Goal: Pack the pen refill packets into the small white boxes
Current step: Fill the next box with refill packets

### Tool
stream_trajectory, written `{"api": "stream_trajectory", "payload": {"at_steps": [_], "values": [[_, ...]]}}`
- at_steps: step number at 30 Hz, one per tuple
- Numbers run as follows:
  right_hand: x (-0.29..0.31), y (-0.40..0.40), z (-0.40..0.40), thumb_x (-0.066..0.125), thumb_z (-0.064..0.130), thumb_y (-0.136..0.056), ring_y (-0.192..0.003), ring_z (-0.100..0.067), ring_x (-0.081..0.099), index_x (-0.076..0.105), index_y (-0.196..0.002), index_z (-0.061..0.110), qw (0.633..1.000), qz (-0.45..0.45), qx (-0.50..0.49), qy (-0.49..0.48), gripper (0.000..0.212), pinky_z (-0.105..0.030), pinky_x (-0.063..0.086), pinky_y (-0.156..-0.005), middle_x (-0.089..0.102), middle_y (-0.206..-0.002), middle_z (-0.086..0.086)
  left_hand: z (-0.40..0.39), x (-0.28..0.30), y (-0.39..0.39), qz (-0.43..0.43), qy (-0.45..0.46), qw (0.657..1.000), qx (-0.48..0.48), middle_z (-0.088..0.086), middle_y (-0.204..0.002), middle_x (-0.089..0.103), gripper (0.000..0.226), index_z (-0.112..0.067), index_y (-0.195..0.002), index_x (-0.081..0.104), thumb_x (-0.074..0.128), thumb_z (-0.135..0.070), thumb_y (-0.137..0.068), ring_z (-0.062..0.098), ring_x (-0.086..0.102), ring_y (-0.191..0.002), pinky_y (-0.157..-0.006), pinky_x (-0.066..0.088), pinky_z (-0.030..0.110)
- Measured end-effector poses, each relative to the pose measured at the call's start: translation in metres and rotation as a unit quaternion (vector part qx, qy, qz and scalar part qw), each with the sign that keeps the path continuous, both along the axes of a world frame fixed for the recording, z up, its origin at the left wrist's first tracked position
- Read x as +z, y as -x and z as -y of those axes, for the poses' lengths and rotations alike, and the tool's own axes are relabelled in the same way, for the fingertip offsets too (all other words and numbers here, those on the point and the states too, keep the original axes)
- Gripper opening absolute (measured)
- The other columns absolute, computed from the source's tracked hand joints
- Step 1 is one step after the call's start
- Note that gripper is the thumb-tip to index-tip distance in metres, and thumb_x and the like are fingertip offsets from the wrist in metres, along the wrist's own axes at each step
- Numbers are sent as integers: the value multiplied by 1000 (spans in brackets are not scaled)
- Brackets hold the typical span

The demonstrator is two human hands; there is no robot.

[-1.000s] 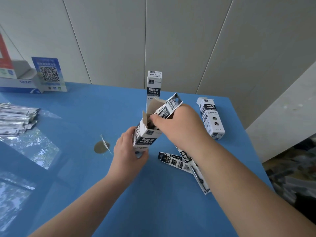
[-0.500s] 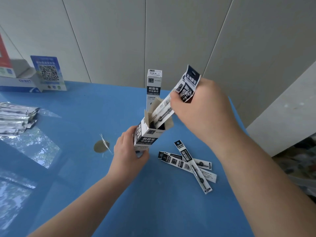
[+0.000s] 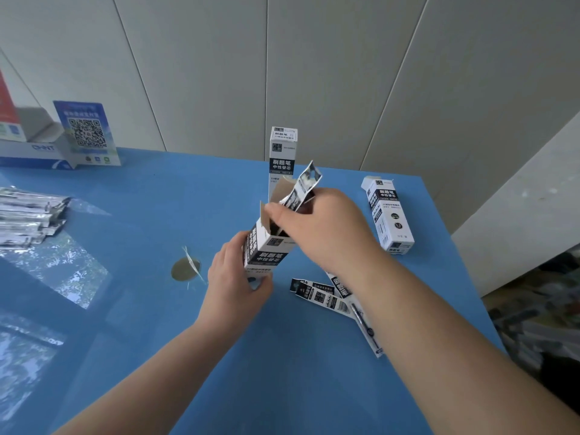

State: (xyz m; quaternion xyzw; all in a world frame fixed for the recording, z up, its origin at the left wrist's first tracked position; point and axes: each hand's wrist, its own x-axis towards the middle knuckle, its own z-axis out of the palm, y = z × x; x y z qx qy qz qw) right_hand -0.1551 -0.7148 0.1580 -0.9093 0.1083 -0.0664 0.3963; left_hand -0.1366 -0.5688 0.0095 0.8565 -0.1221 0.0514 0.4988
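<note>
Over the blue table (image 3: 157, 189), left hand (image 3: 233, 285) fingers grip open white box (image 3: 266, 249) upright. Right hand (image 3: 320, 229) fingers pinch refill packet (image 3: 303, 188), now pushed deeper than 0.5 s ago; insertion nearly done, loose packets (image 3: 320, 295) remain.

Three white boxes (image 3: 270, 252) (image 3: 282, 153) (image 3: 390, 215), three loose refill packets (image 3: 320, 296) (one held (image 3: 303, 188)), two hands (image 3: 238, 281) (image 3: 323, 227).

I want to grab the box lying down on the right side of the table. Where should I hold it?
Hold the lying box across its middle, on its two long sides, coming down from above. It lies flat on the blue table with nothing beside it, so both long sides look free. It is long and narrow, so a middle grip would probably keep it level, and the far flap looks slightly open.
</note>
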Motion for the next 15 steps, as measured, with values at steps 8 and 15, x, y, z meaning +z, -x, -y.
{"api": "stream_trajectory", "payload": {"at_steps": [8, 15], "values": [[14, 5, 18, 77, 30, -77, -53, -13, 56, 65, -77, 17, 999, -3, 46, -7, 18, -28, 46, -54, 68, -66, 1, -1, -2, -1, 1, 1, 1000, -2, -17, -113, 50, 65, -39, -131, 38, 66, -24, -75, 15, 46, -112, -95, 46, 50], [9, -5, 12, 79, 46, -75, -55, -21, 50, 66, -83, 8, 994, -88, 39, 46, 40, -27, 37, -51, 60, -61, 0, -1, -2, 0, 4, 1, 1000, -13, -16, -113, 50, 65, -39, -131, 39, 64, -23, -74, 16, 47, -110, -93, 46, 50]]}}
